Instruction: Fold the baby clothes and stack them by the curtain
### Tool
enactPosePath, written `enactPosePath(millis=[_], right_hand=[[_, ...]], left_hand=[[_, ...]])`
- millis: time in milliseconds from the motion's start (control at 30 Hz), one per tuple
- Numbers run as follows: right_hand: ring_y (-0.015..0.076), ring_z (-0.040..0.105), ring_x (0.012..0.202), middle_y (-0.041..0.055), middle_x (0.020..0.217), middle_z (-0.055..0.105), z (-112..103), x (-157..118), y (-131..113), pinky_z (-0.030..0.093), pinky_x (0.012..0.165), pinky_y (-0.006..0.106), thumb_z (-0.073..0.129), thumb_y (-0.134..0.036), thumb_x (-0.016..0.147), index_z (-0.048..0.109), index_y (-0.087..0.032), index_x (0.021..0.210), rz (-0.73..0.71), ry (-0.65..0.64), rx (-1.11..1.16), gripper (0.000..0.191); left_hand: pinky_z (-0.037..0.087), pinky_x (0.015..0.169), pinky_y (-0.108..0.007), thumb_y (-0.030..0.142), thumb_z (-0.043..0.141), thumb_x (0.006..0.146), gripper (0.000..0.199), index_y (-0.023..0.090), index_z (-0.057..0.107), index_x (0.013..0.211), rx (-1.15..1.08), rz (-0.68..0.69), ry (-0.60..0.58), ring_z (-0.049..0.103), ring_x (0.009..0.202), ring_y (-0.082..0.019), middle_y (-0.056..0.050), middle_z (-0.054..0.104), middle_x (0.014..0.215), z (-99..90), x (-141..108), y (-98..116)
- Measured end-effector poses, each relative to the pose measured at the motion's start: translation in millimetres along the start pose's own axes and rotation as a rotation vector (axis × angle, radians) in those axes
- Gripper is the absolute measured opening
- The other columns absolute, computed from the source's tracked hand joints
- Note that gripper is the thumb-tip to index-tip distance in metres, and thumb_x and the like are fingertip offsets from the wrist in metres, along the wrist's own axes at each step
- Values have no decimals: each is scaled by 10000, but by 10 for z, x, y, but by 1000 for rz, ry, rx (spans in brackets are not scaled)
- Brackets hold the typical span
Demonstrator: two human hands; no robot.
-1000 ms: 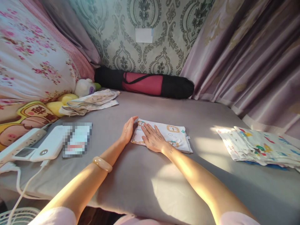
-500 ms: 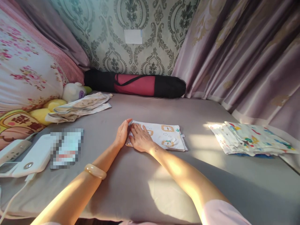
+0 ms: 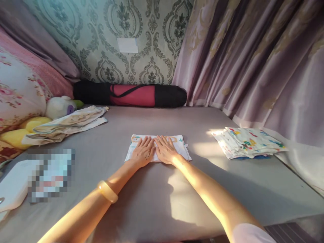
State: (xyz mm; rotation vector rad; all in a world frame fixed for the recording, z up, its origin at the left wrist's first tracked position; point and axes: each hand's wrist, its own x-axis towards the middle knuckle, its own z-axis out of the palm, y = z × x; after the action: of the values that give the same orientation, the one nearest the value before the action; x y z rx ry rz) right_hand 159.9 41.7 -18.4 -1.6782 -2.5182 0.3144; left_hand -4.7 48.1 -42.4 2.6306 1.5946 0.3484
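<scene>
A folded white cloth [image 3: 179, 145] with an orange and green print lies flat on the grey sheet [image 3: 162, 121] in front of me. It looks like a small garment or towel; I cannot tell which. My left hand [image 3: 143, 151] rests palm down on its left half, fingers stretched out. Beside it, my right hand [image 3: 165, 149] lies flat on the middle of the cloth with its fingers spread. The two hands nearly touch. A small white tag shows at the cloth's right edge. Both palms hide much of the print.
Folded printed cloths [image 3: 253, 141] are piled at the right. Crumpled beige clothes [image 3: 68, 123] lie at the left by plush toys [image 3: 59, 107]. A black and red roll bag [image 3: 133, 94] runs along the wall. A white power bank [image 3: 19, 182] sits near left.
My left hand has moved from the cloth's left edge onto its top and flattened. My right hand has shifted right across the cloth. The view has turned slightly right.
</scene>
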Motion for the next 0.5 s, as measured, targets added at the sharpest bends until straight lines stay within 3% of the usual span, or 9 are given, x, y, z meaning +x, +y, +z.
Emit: enactPosePath(millis=[133, 267, 500], right_hand=[[251, 161, 1480, 67, 1595, 267, 42, 17, -7, 59, 1202, 488, 248, -304, 974, 306, -130, 1527, 1, 29, 15, 583], [241, 187, 1475, 74, 1592, 271, -46, 41, 57, 95, 1199, 485, 222, -314, 983, 308, -132, 1525, 4, -46, 53, 578], [260, 218, 1467, 162, 1562, 312, -48, 5, 209, 103, 1198, 476, 270, -311, 986, 329, -18, 1493, 65, 35, -4, 588]], left_hand=[[247, 1170, -506, 323, 286, 995, 530, 111, 426, 1461, 91, -16, 13, 314, 1437, -305, -141, 409, 1520, 84, 5, 5], [291, 1146, -500, 366, 294, 998, 520, 140, 465, 1434, 70, -8, -10, 376, 1405, -298, -137, 456, 1492, 16, 39, -76], [279, 1131, -540, 424, 341, 968, 534, 146, 510, 1392, -12, -55, 79, 389, 1388, -341, -174, 494, 1452, 6, 21, -227]])
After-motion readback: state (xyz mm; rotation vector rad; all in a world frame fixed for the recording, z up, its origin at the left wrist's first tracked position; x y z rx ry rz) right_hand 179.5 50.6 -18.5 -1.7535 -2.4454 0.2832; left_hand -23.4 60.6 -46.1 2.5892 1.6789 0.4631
